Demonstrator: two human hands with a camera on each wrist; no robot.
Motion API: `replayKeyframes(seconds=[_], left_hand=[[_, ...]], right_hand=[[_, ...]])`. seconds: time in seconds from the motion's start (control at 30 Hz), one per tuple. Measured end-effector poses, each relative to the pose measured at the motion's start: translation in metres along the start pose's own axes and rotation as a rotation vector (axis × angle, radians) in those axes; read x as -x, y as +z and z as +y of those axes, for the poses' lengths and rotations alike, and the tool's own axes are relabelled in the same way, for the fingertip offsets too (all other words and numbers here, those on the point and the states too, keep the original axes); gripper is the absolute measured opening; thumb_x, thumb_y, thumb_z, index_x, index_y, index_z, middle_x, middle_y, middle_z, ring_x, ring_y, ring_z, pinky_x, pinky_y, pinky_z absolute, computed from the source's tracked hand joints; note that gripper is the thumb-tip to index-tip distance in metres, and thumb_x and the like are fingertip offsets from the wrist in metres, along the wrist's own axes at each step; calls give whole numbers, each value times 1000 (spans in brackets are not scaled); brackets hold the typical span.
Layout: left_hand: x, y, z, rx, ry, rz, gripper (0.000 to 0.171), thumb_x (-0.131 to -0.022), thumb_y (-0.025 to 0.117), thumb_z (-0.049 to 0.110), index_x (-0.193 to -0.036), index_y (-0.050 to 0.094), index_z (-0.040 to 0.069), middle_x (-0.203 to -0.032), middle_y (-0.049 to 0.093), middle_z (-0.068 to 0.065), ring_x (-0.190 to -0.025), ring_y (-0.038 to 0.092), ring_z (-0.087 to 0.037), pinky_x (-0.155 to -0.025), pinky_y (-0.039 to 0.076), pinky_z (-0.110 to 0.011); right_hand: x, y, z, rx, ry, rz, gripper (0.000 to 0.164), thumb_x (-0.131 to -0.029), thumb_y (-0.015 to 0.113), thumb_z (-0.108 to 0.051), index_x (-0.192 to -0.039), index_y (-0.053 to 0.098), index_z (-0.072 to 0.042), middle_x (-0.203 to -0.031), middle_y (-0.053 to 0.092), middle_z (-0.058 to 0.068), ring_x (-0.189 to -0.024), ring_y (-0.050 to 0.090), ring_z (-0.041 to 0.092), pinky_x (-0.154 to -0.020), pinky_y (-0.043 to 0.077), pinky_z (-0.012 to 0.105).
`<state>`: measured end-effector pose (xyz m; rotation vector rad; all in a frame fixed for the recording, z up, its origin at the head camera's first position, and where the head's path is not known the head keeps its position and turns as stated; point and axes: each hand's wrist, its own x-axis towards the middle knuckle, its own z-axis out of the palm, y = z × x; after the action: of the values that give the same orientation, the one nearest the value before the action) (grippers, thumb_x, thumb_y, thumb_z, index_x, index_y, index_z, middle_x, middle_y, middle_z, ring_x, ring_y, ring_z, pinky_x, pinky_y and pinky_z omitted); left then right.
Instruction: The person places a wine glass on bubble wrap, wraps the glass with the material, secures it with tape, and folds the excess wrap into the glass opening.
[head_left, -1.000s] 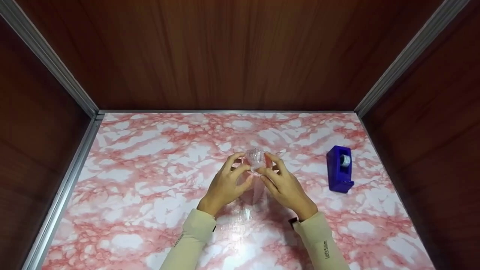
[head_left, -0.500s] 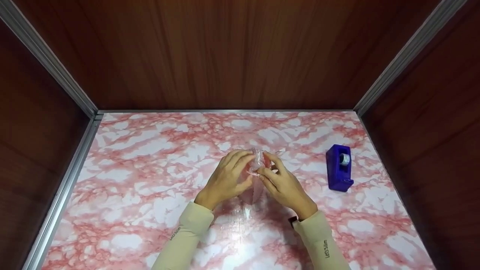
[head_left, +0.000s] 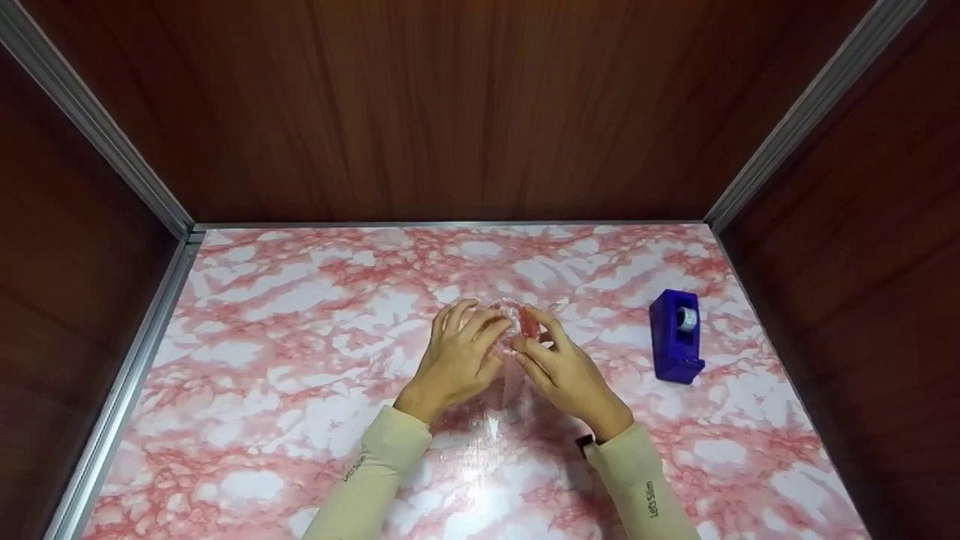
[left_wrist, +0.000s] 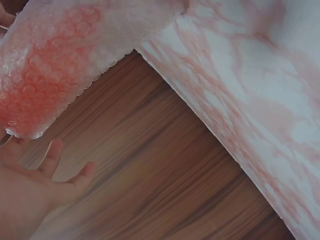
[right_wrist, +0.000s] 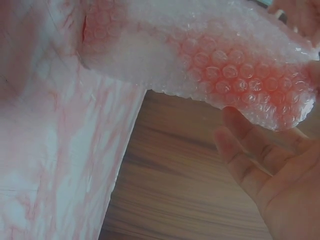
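A bubble-wrapped item (head_left: 529, 324) stands upright near the middle of the table, its clear wrap gathered at the top between both hands. Something red shows through the bubbles; its kind is hidden. From the left side, my left hand (head_left: 452, 364) holds the wrap's top end, fingers bent over it and thumb at the front. My right hand (head_left: 571, 379) grips the opposite side, thumb near the front edge and index finger at the back. Both wrist views show the bubble wrap (left_wrist: 50, 70) close up, some fingers of each hand free of it.
A blue tape dispenser (head_left: 675, 337) with a roll of clear tape stands on the right of the red-and-white marbled table (head_left: 300, 420). Dark wood panels (head_left: 450, 112) with metal edge strips wall in the back and both sides.
The left hand's fingers have moved inward over the top of the bubble wrap, folding its raised end down. The right hand has kept nearly the same hold. The tape dispenser has stayed in place.
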<state>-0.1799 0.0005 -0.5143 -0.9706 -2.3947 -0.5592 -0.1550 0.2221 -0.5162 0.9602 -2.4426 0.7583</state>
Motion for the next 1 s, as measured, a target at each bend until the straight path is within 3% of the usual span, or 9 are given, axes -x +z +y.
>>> replayKeyframes(seconds=[0.13, 0.3, 0.4, 0.63, 0.8, 1.0], left_hand=[[-5, 1, 4, -83, -25, 14, 34, -101, 46, 31, -115, 74, 18, -123, 63, -2, -123, 46, -32, -101, 34, -58], [-9, 2, 7, -153, -43, 31, 30, -101, 50, 30, -108, 77, 17, -121, 65, -2, -118, 50, -31, -99, 37, -53], [-6, 4, 8, -139, -37, 46, 31, -102, 48, 30, -111, 74, 16, -121, 65, -2, -119, 51, -31, -100, 38, -52], [0, 7, 5, -22, -14, 72, 35, -107, 42, 32, -110, 72, 14, -124, 64, -5, -126, 49, -34, -102, 37, -54], [1, 2, 6, -1, -41, 5, 44, -107, 39, 39, -102, 75, 15, -130, 62, -4, -134, 40, -36, -108, 32, -55], [-3, -2, 11, -52, -88, -61, 47, -107, 38, 42, -97, 78, 18, -127, 62, -2, -130, 43, -35, -105, 35, -53]], right_hand=[[0, 0, 0, -9, 7, -2, 22, -99, 65, -14, -120, 68, -15, -150, 38, 18, -100, 62, 32, -75, 57, 39], [-1, -1, 0, 22, 29, -9, 20, -100, 64, -19, -120, 67, -16, -152, 39, 15, -101, 63, 29, -76, 57, 39], [-1, -3, -1, 45, 49, -23, 25, -99, 65, -24, -122, 63, -14, -151, 41, 13, -102, 63, 28, -78, 56, 42], [-5, -10, -2, 146, 62, -68, 51, -100, 62, -33, -144, 52, -9, -150, 44, 10, -119, 57, 32, -94, 49, 49], [-8, -11, -5, 232, 39, -76, 48, -100, 57, -33, -141, 57, -8, -144, 47, 14, -113, 57, 33, -87, 51, 48], [-17, -11, -8, 279, 73, -108, 53, -90, 55, -33, -136, 64, -9, -135, 49, 16, -104, 54, 33, -76, 51, 47]])
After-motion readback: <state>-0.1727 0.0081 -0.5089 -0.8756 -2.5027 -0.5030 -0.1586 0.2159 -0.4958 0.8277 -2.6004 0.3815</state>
